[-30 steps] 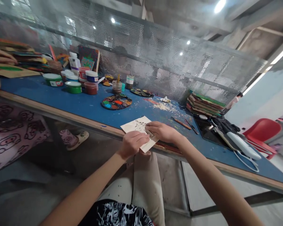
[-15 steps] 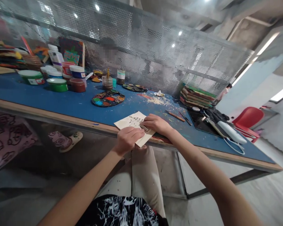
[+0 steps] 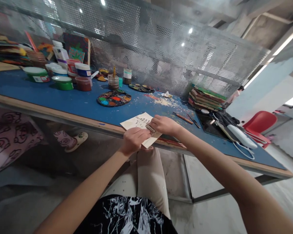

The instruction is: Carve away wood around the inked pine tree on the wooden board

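A pale square board (image 3: 139, 121) with dark marks lies over the front edge of the blue table, one corner jutting toward my lap. My left hand (image 3: 136, 139) is closed on its lower left side. My right hand (image 3: 164, 124) has its fingers wrapped round a small flat block (image 3: 150, 128), pressed on the board's right part. The block's underside is hidden. Fingertips of both hands are close together.
Behind the board are paint palettes (image 3: 114, 98), pale shavings (image 3: 164, 100) and paint tubs (image 3: 63, 83). Carving tools (image 3: 184, 118), stacked boards (image 3: 206, 98) and a white device (image 3: 241, 137) lie to the right. Another person's patterned trouser leg (image 3: 14, 136) shows under the table at left.
The view has shifted slightly, so the table's things appear a little further right. Both hands keep their holds, with only a small change of the right hand over the board.
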Motion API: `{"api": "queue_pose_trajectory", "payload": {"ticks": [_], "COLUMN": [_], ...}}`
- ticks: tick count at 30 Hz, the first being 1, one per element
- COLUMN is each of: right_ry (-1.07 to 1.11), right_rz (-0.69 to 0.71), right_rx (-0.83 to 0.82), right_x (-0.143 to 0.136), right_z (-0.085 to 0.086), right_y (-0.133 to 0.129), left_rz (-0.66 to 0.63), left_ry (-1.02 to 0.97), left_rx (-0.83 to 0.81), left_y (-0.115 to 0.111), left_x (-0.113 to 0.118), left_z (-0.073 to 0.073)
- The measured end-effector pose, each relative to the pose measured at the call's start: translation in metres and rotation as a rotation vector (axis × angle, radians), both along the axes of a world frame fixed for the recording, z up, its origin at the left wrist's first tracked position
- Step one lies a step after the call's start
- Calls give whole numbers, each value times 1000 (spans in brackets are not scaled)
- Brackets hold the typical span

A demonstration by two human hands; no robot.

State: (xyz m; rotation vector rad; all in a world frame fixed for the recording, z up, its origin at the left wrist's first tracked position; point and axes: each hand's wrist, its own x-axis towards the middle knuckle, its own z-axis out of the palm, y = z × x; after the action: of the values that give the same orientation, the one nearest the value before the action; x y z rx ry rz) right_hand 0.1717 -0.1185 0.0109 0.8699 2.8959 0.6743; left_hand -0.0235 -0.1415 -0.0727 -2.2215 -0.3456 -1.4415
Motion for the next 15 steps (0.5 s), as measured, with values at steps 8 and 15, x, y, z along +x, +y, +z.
{"api": "queue_pose_trajectory", "payload": {"ticks": [8, 15], "right_ry": [307, 1055], "right_rz": [-84, -519], "right_rx": [166, 419], "right_x": [-4, 44], "right_z": [19, 109], "right_y": [-2, 5], "left_rz": [5, -22], "left_ry": [0, -22], "left_rx": [11, -5], "left_y": [-2, 0], "left_x": [-1, 2], "left_z": [1, -1]}}
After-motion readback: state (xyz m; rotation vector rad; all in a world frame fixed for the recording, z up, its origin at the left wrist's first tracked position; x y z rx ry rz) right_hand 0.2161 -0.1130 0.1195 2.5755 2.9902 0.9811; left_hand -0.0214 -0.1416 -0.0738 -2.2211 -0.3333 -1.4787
